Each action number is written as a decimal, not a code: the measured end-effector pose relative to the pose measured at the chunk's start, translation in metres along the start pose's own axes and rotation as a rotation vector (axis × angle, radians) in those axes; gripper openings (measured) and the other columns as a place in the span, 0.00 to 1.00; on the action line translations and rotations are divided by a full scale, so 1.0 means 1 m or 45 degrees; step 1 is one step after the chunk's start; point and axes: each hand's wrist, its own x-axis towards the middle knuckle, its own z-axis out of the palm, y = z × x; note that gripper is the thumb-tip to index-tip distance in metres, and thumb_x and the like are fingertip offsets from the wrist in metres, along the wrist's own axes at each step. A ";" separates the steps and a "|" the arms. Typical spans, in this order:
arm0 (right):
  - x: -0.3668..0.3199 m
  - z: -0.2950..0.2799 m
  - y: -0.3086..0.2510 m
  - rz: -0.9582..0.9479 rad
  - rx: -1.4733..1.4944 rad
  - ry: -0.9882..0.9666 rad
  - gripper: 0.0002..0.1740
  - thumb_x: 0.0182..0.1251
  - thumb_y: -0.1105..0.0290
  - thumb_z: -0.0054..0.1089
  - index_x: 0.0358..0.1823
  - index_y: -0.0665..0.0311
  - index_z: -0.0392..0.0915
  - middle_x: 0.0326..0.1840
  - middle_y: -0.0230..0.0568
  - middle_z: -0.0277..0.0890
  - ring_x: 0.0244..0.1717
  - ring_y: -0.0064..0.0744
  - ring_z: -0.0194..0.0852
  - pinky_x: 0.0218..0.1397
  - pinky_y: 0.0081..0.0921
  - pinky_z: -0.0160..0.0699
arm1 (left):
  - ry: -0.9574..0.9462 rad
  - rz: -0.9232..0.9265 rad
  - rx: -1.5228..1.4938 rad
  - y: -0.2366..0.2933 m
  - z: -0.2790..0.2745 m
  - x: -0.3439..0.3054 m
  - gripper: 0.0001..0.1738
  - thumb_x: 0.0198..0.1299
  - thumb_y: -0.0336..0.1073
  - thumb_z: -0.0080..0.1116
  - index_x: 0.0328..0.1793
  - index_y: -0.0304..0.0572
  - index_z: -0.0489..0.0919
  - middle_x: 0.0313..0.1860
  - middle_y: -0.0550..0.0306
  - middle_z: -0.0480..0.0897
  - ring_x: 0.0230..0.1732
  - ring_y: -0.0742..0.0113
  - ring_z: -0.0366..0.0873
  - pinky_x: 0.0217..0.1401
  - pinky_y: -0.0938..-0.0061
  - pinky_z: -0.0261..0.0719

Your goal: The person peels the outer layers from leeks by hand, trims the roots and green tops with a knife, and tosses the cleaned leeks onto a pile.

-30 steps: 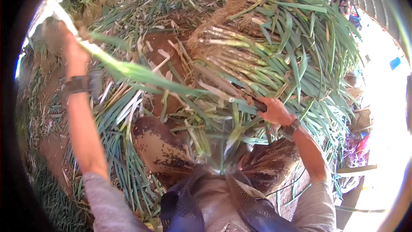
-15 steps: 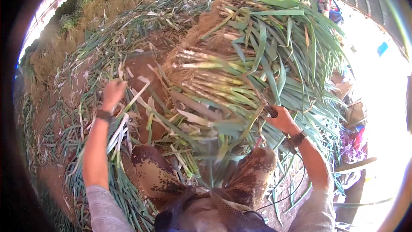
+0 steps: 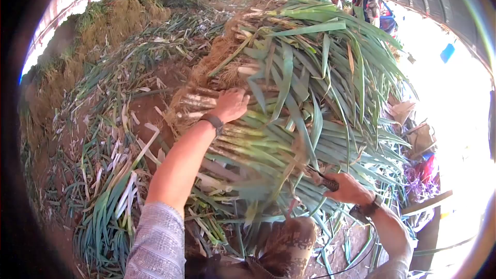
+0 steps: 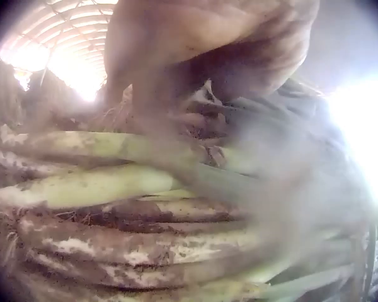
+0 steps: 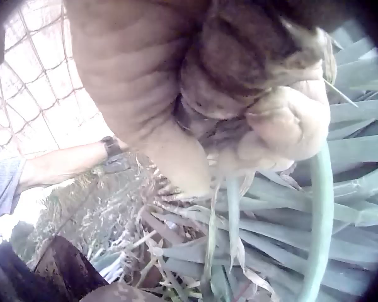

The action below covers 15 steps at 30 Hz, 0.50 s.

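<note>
A large pile of leeks (image 3: 243, 142) lies in front of me, soil-marked white stalks and roots to the left, long green leaves to the right. My left hand (image 3: 231, 104) is down on the stalks, fingers bent over them. In the left wrist view the hand (image 4: 208, 38) blurs among several leeks (image 4: 94, 189); I cannot tell whether it grips one. My right hand (image 3: 351, 188) holds the dark ridged handle (image 3: 329, 183) of a tool over the leaves. The tool's far part is blurred. In the right wrist view the fingers (image 5: 283, 123) curl round the handle.
Loose leaves and trimmings (image 3: 111, 175) cover the ground at left. Behind stands a heap of more rooted plants (image 3: 113, 26). Another person (image 3: 364, 2) is at the back right. Purple and red scraps (image 3: 423, 175) lie at right, and my knee (image 3: 294, 245) is close below.
The left hand held a leek out at far left a second ago, then was empty-looking over the trimmings. Now it has crossed right onto the pile. The right hand keeps the handle.
</note>
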 end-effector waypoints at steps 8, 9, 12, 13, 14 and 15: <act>0.009 0.004 0.012 -0.074 0.206 0.169 0.26 0.53 0.68 0.71 0.56 0.61 0.79 0.37 0.55 0.81 0.37 0.51 0.82 0.43 0.37 0.80 | -0.328 -0.101 0.093 0.029 0.035 0.033 0.29 0.70 0.61 0.39 0.64 0.54 0.76 0.56 0.43 0.82 0.58 0.40 0.78 0.61 0.39 0.66; 0.011 0.008 0.017 -0.078 0.219 0.152 0.26 0.53 0.68 0.71 0.56 0.61 0.79 0.37 0.55 0.81 0.37 0.51 0.82 0.43 0.37 0.80 | -0.401 -0.096 0.174 0.028 0.033 0.031 0.30 0.69 0.63 0.40 0.63 0.55 0.78 0.53 0.44 0.83 0.55 0.41 0.79 0.59 0.42 0.69; 0.015 0.013 0.021 -0.099 0.260 0.219 0.27 0.53 0.68 0.72 0.56 0.65 0.79 0.37 0.54 0.82 0.36 0.40 0.83 0.44 0.34 0.80 | -0.373 0.147 0.353 0.017 0.034 0.012 0.28 0.65 0.61 0.48 0.56 0.49 0.80 0.48 0.46 0.83 0.52 0.45 0.79 0.57 0.50 0.71; 0.016 0.010 0.018 -0.107 0.265 0.208 0.27 0.53 0.68 0.72 0.56 0.65 0.79 0.37 0.54 0.82 0.36 0.40 0.83 0.44 0.34 0.80 | -0.377 0.134 0.358 0.008 0.045 0.004 0.28 0.65 0.61 0.48 0.56 0.49 0.80 0.48 0.46 0.83 0.52 0.45 0.79 0.57 0.50 0.71; 0.018 0.007 0.015 -0.084 0.248 0.131 0.29 0.53 0.67 0.73 0.58 0.67 0.78 0.42 0.53 0.82 0.41 0.38 0.83 0.48 0.33 0.79 | -0.014 0.284 0.339 -0.002 0.059 -0.005 0.26 0.63 0.58 0.52 0.54 0.46 0.81 0.46 0.46 0.83 0.51 0.47 0.78 0.56 0.52 0.71; 0.018 0.007 0.012 -0.059 0.230 0.053 0.31 0.54 0.67 0.74 0.60 0.68 0.77 0.46 0.52 0.83 0.45 0.36 0.82 0.52 0.31 0.79 | 0.348 0.433 0.315 0.001 0.057 -0.015 0.24 0.61 0.56 0.56 0.51 0.44 0.81 0.44 0.47 0.82 0.51 0.48 0.78 0.55 0.54 0.70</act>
